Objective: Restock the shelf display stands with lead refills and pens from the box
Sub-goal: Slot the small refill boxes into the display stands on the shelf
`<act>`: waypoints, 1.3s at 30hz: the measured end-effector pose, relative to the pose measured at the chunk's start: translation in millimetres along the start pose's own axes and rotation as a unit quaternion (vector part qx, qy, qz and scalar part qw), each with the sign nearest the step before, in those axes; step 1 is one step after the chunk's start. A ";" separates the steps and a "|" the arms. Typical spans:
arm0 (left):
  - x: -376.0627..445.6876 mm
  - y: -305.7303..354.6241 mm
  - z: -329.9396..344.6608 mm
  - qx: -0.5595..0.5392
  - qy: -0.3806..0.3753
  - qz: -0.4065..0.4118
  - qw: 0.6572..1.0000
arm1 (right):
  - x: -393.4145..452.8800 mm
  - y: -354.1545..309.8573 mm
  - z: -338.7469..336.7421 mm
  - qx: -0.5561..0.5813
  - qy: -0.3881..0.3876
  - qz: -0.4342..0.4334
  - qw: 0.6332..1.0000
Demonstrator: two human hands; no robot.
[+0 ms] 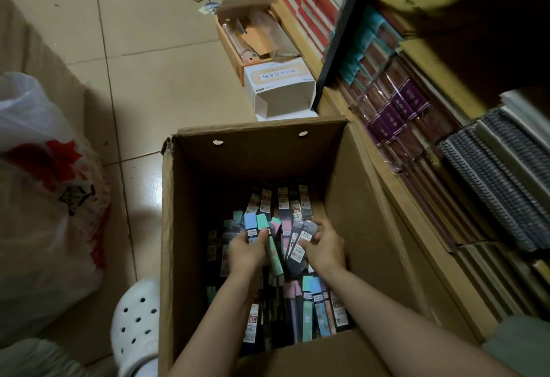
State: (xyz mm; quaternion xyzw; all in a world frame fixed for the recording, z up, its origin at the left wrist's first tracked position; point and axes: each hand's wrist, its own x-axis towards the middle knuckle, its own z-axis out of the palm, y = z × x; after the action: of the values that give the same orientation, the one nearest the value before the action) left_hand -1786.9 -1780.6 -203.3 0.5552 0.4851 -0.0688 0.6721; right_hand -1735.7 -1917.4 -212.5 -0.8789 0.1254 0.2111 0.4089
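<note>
A deep cardboard box [190, 198] stands on the floor, its bottom covered with several slim lead refill packs [315, 314] in blue, green, pink and grey. Both my arms reach down into it. My left hand [247, 250] grips a small bunch of packs with blue and green tops [256, 223]. My right hand [324, 247] holds a fan of grey and pink packs [297, 238] beside it. The two bunches touch in the middle of the box.
To the right runs a wooden shelf [395, 186] packed with notebooks and spiral pads [494, 177]. Smaller open cartons [279, 88] lie on the tiled floor beyond the box. A white plastic bag [44, 183] sits left, and a white clog [135, 323] near the box's corner.
</note>
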 end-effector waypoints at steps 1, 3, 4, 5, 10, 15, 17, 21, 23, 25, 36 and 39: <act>-5.6 7.2 0.6 0.010 -0.009 0.009 1.000 | -4.5 -0.8 -7.0 -0.004 0.004 0.000 1.000; -18.3 24.7 1.0 0.028 -0.031 0.034 0.999 | -13.1 -4.1 -20.3 0.000 -0.001 0.004 1.000; -24.9 34.3 0.9 0.042 -0.044 0.050 0.997 | -18.4 -7.2 -27.3 0.006 -0.007 0.003 1.000; -32.3 43.7 -0.3 0.059 -0.058 0.067 0.994 | -24.2 -11.4 -34.7 0.006 -0.012 -0.004 1.000; -76.1 108.0 -6.3 0.159 -0.148 0.147 0.965 | -52.7 -65.7 -85.2 -0.008 0.004 -0.115 0.993; -128.1 189.2 9.5 0.209 -0.244 0.214 0.922 | -85.1 -150.6 -170.7 0.006 0.079 -0.256 0.964; -150.9 213.6 19.1 0.214 -0.252 0.259 0.907 | -102.8 -176.2 -209.7 0.033 0.101 -0.287 0.952; -195.1 250.4 37.0 0.166 -0.285 0.307 0.893 | -137.1 -200.8 -276.6 0.017 0.163 -0.328 0.930; -214.6 263.6 45.8 0.133 -0.316 0.330 0.880 | -151.1 -205.3 -304.8 0.006 0.187 -0.334 0.924; -232.9 273.7 54.0 0.093 -0.354 0.346 0.864 | -161.9 -211.0 -332.1 -0.013 0.220 -0.331 0.917; -249.2 329.4 71.2 0.024 -0.404 0.369 0.837 | -149.9 -290.3 -437.6 -0.089 0.383 -0.349 0.851; -236.4 341.2 77.9 0.007 -0.374 0.351 0.858 | -122.6 -311.4 -440.4 -0.106 0.402 -0.347 0.841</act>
State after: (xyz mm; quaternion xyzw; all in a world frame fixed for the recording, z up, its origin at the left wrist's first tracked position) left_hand -1649.7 -1821.7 194.0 0.6260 -0.0305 -0.0337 0.7785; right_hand -1602.9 -2054.0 306.8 -0.9105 -0.0577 -0.3044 0.2738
